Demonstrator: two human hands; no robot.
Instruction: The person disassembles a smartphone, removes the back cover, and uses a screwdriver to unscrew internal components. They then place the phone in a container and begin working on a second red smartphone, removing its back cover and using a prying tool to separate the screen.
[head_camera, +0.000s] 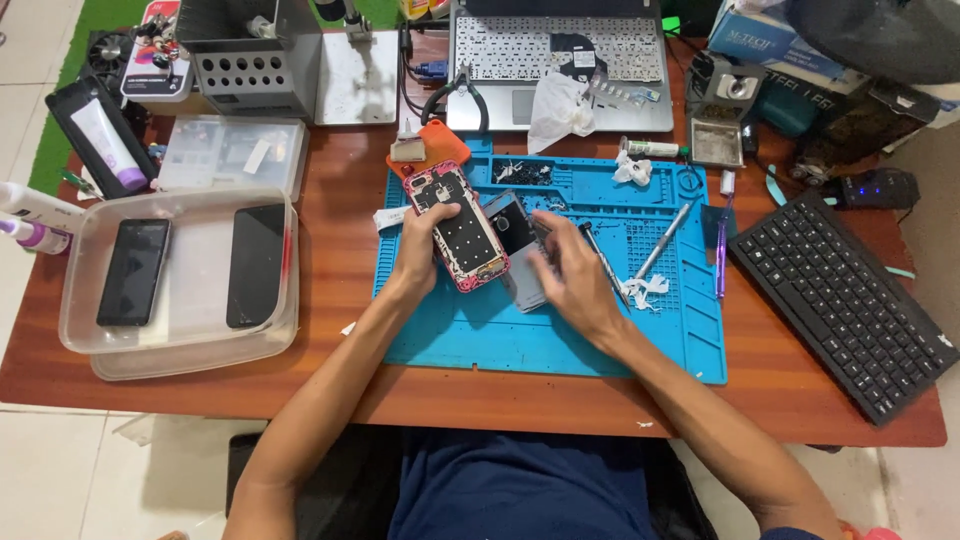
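Left hand (428, 240) grips opened phone (457, 224).

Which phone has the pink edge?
The opened phone in the left hand; the two phones in the clear tray are plain black.

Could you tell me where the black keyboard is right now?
The black keyboard lies angled at the wooden desk's right edge, right of the blue work mat.

Wood table (340, 230) w/ blue mat (560, 340), black keyboard (840, 300), clear tray (190, 205).
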